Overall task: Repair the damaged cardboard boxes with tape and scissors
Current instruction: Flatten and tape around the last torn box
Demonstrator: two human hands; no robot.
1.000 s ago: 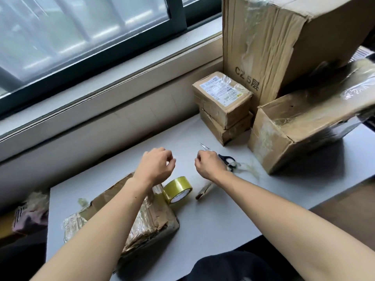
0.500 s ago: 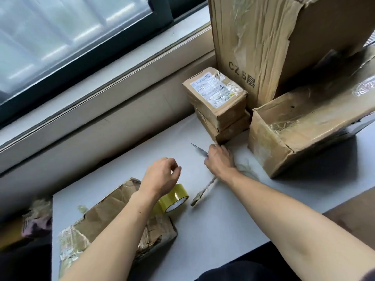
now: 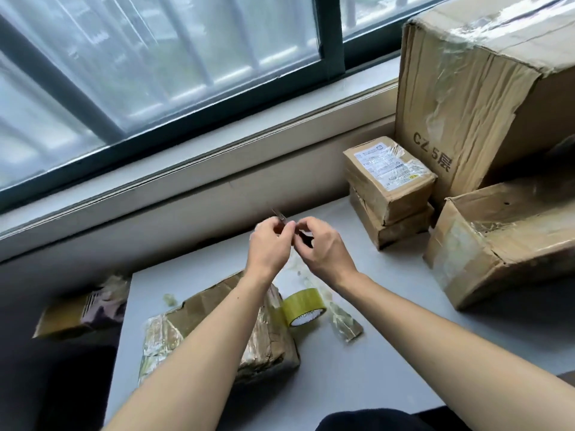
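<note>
Head view shows your hands meeting above the table (image 3: 389,353); your right hand (image 3: 323,247) grips the scissors (image 3: 281,216), blades pointing away; your left hand (image 3: 269,244) pinches at them, probably peeling off stuck tape; the tape roll (image 3: 303,307) waits just beside the crushed box (image 3: 217,331), close for the next strip.

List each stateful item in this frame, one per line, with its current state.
left hand: raised, fingers pinching at the scissors
right hand: raised, gripping the scissors
scissors: held off the table, blade tip pointing toward the window
tape roll: on edge on the table, leaning on the crumpled box
crumpled box: lying flat, torn, wrapped in tape
open box: tipped on its side
small boxes: stacked, sealed
</note>
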